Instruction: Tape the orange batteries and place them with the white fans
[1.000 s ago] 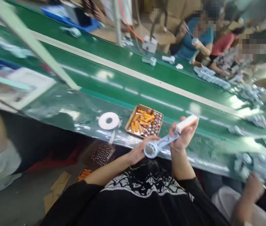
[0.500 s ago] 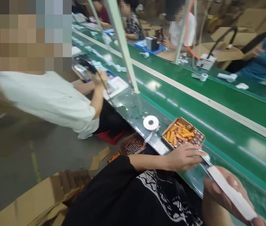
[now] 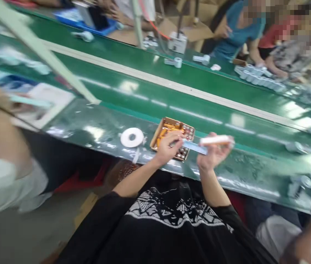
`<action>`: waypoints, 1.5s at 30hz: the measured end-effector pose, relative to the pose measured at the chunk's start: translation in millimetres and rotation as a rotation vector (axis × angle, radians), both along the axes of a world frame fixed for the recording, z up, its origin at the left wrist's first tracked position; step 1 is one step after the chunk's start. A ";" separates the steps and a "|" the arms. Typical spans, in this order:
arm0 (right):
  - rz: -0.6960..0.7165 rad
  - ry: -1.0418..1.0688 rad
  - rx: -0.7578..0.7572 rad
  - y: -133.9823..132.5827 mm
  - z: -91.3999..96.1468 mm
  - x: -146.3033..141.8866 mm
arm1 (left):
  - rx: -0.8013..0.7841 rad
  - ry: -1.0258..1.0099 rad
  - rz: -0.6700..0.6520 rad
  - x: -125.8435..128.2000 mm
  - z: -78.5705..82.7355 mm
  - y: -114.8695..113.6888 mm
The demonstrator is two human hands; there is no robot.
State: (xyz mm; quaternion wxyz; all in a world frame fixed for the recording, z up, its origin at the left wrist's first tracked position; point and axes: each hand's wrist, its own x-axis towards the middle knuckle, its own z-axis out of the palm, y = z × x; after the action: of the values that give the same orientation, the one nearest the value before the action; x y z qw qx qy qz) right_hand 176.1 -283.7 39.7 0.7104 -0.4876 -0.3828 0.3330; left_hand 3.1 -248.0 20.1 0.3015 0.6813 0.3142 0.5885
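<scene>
My left hand (image 3: 168, 148) is closed just in front of a shallow cardboard tray (image 3: 155, 141) holding orange cylinders and silver-topped cells (image 3: 184, 134). It grips one end of a pale blue plastic part (image 3: 195, 147), and the fingers hide that end. My right hand (image 3: 213, 156) holds a white bar with an orange edge (image 3: 215, 139), with the blue part running from it toward my left hand. A white tape roll (image 3: 132, 137) lies on the clear plastic-covered bench edge (image 3: 103, 141), left of the tray.
Green conveyor belts (image 3: 171, 99) run diagonally beyond the bench. A row of pale grey-blue parts (image 3: 259, 77) lies on the far belt. A co-worker in a pale shirt (image 3: 4, 172) is at the left, and another person's hand (image 3: 307, 238) is at lower right.
The view has swung back left after turning right. My left hand has moved over the blue part's ring end, hiding it, and the white bar now lies nearly level.
</scene>
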 end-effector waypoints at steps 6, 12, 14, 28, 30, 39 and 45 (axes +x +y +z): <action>0.102 -0.001 -0.121 17.9 -47.9 23.9 | 0.031 0.638 0.011 -15.3 -10.3 37.9; 0.238 -0.559 -0.307 13.7 -60.3 54.2 | -0.157 0.910 -0.061 -9.2 0.1 46.1; 0.226 -0.764 -0.302 12.6 -55.9 60.7 | -0.187 0.917 -0.068 -7.7 5.0 45.3; 0.579 -1.612 -0.448 19.2 18.6 52.3 | -0.146 1.039 -0.032 22.8 21.1 47.6; 0.561 -1.587 -0.475 15.9 17.7 57.1 | -0.124 1.045 -0.058 32.9 23.6 46.0; 0.625 -1.141 -0.532 -54.3 19.8 77.1 | -0.065 1.244 -0.252 54.7 62.1 6.5; 0.599 -0.470 -0.615 -131.0 -39.8 40.3 | -0.292 1.488 -0.427 35.6 48.1 -26.6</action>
State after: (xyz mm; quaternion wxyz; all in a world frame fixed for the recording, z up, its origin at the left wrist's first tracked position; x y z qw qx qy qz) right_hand 216.4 -414.8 -0.1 0.3005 -0.6053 -0.5403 0.5014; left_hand 38.8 -274.6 68.3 0.2049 0.8954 0.3697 -0.1403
